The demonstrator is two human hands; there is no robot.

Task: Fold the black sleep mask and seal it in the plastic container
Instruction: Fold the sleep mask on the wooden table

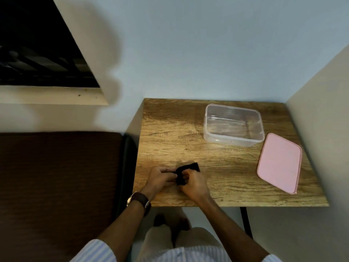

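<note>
— Where's your black sleep mask (186, 172) at the moment?

— You've got it bunched between your two hands at the near edge of the table, pinched from both sides. It's crumpled, with one flat corner poking out away from you, past your right hand (192, 183); your left hand (159, 177) grips the other side.

— And your plastic container (233, 125)?

— Clear, rectangular, rounded corners, standing upright and open, empty, well beyond your right hand and off to its right.

— Your lid (279, 163)?

— Pink, flat on the table, to the right of your right hand, just beside the container's near corner.
</note>
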